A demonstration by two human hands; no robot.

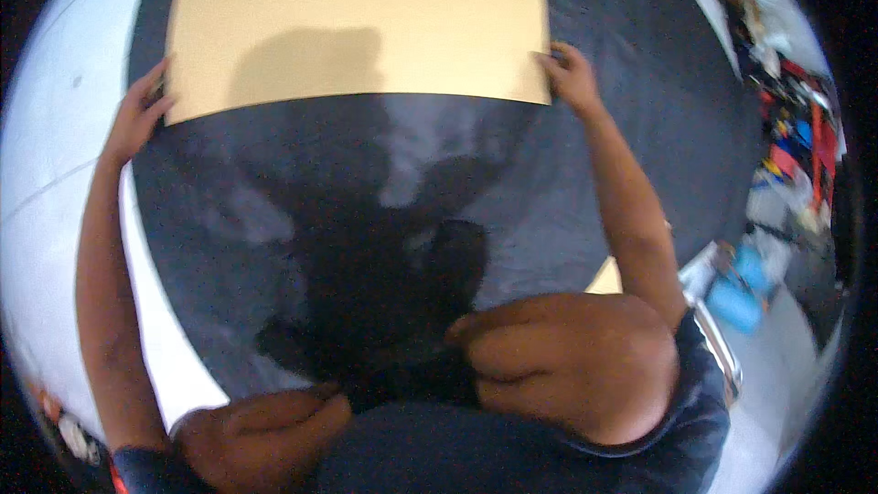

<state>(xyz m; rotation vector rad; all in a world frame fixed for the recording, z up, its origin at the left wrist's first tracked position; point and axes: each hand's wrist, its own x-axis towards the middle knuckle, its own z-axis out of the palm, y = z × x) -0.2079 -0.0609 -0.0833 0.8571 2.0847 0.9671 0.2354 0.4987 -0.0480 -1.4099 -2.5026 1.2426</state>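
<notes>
Sheet: a large tan sheet (357, 23) (card or thin board, kind not certain) lay flat at the far side of the dark tabletop (585, 210), its near edge running between both hands.
Left hand: the left hand (135, 119) rested at the sheet's near left corner, fingers curled onto the edge; whether it pinched or merely pressed could not be told.
Right hand: the right hand (572, 78) sat at the near right corner, fingertips closed on the edge, thumb hidden.
Position: arms were stretched well forward and spread wide, so the sheet lay far from the body, one hand at each corner.
Surroundings: a pale floor (55, 174) showed to the left; colourful clutter (791, 142) and a blue object (745, 288) lay well apart on the right.
Risk: judged likely to buckle or crease in the middle if the corners were lifted unevenly, since nothing supported the span.
Risk, second: at full reach either fingertip hold could slip, skewing the sheet.
</notes>
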